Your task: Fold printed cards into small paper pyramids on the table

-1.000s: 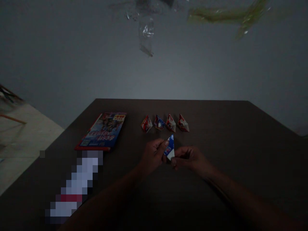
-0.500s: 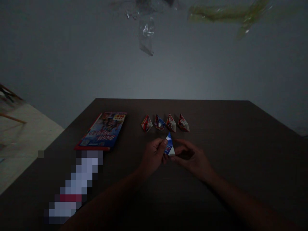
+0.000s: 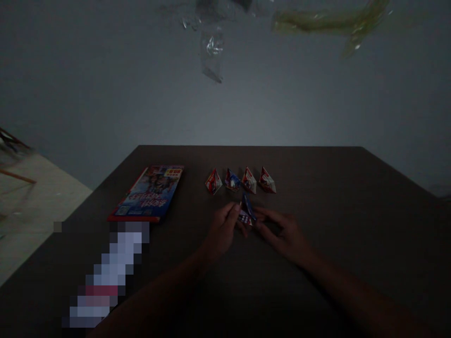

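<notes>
The folded paper (image 3: 249,207) points its tip away, slightly leftward, grasped by the left hand (image 3: 224,224), while the curved right hand (image 3: 283,231) touches it, grip unclear.

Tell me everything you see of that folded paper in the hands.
The folded paper is small, with a dark blue flap raised to a point beside a lower part bearing pale printed marks, so it looks partly open. The left hand pinches its left side; the right hand touches its right edge. Four pointed paper shapes stand beyond it. Its print is unreadable.
</notes>
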Available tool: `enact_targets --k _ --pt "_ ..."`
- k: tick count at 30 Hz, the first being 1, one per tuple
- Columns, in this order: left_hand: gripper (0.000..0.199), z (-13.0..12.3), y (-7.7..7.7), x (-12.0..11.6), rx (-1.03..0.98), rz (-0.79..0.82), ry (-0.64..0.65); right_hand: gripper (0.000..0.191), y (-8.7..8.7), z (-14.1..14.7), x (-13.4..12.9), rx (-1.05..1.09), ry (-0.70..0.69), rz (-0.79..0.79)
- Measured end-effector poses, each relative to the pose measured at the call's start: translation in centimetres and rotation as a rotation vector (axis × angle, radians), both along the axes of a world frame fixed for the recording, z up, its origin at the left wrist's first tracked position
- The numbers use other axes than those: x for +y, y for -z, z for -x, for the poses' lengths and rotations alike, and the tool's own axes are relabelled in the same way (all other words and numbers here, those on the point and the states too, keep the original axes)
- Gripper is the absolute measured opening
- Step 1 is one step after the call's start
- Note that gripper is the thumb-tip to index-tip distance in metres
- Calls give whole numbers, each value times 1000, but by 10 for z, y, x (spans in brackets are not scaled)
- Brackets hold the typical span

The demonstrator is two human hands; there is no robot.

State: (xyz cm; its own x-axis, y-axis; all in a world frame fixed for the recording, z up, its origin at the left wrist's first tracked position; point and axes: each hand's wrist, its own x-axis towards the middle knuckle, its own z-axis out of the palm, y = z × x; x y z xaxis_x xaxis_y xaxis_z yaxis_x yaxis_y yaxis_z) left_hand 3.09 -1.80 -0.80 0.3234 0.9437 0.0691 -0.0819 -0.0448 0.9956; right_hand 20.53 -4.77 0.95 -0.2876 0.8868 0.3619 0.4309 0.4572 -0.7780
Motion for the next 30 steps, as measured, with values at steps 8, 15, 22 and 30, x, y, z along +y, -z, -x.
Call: enact_targets --k 8,15,22,30 --pt "31 1 -2 -4 201 -100 -2 26 10 -2 5 237 190 151" --pt "28 1 -3 0 99 -7 -10 28 10 -2 9 474 161 375" --pt "33 0 -2 5 -44 129 14 31 9 -2 8 448 81 408" --pt "35 6 7 12 -91 201 77 28 8 -6 4 227 54 251"
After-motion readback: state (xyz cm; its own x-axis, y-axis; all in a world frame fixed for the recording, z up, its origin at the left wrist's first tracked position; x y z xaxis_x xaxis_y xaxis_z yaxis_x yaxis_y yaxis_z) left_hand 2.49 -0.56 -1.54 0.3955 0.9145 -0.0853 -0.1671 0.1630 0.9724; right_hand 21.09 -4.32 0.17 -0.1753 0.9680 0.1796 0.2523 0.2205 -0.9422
